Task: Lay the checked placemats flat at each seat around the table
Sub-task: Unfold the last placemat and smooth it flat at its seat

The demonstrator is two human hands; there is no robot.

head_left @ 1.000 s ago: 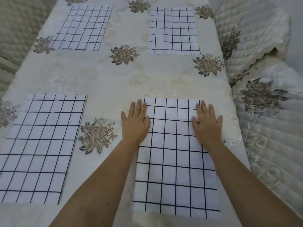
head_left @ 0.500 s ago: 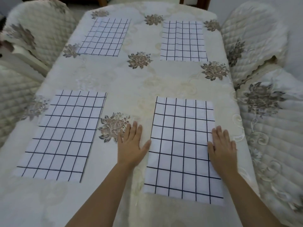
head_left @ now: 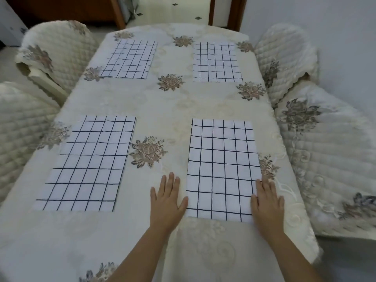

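Observation:
Several white placemats with a dark check lie flat on the cream floral tablecloth (head_left: 173, 110). The near right placemat (head_left: 220, 169) lies between my hands. My left hand (head_left: 166, 202) rests flat on the cloth beside its left edge, thumb touching the mat's near left corner. My right hand (head_left: 266, 202) lies flat with straight fingers over its near right corner. The near left placemat (head_left: 89, 163), the far left placemat (head_left: 130, 60) and the far right placemat (head_left: 216, 62) lie untouched.
Quilted cream chair covers stand on both sides: two chairs on the left (head_left: 57, 55) (head_left: 18, 127) and two on the right (head_left: 286, 60) (head_left: 333, 157). A doorway with a wooden frame (head_left: 211, 11) is beyond the table's far end.
Both hands slid toward me along the near right placemat's side edges, from its far corners to its near corners. The view has pulled back and now takes in the whole table.

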